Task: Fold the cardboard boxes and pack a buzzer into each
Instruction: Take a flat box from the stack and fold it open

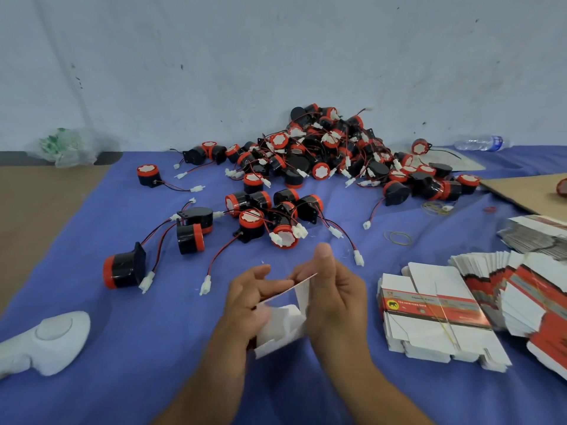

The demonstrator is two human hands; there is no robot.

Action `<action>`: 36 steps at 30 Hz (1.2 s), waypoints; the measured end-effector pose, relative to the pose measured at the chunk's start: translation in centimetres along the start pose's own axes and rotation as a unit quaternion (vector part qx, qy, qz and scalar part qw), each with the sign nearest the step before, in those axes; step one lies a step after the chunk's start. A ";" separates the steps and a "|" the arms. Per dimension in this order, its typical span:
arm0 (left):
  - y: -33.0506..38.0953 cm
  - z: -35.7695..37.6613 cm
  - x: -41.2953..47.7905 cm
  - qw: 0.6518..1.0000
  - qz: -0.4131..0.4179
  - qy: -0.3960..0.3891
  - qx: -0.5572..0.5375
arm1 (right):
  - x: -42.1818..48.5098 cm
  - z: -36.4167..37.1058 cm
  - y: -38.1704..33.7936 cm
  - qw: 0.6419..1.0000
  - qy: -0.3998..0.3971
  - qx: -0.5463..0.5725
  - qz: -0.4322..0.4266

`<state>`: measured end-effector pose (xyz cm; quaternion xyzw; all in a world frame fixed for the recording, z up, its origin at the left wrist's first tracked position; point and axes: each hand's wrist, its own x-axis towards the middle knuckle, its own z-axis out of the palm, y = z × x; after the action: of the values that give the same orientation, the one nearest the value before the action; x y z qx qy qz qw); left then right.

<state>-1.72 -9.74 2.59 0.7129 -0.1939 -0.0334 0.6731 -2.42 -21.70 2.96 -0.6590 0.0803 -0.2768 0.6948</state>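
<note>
A partly opened white cardboard box is held above the blue cloth between both hands. My left hand grips its left side with curled fingers. My right hand pinches the right wall, thumb pointing up. A big pile of black and red buzzers with red-black wires lies at the back by the wall. Several loose buzzers lie closer to me, and a single buzzer lies left of my hands. Flat printed box blanks, bound with a rubber band, are stacked to my right.
The blue cloth covers the work surface. A white foam piece lies at the lower left. More fanned box blanks sit at the right edge, rubber bands beyond them. A plastic bottle and a crumpled bag lie by the wall.
</note>
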 end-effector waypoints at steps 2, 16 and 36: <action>0.1 0.6 -0.2 0.994 0.072 -0.017 0.076 | 0.4 -0.2 -0.1 0.999 0.031 0.025 0.031; -1.2 -2.6 1.2 0.979 0.018 0.141 0.147 | -0.6 -0.2 -0.7 0.940 -0.284 -0.186 -0.017; -0.2 -1.2 -0.4 0.959 0.228 0.028 0.167 | -0.2 -0.6 -0.7 0.948 -0.304 0.061 0.066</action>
<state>-1.69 -8.41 2.37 0.7526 -0.3355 0.1738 0.5393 -3.07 -22.17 3.56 -0.6615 -0.1084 -0.0205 0.7418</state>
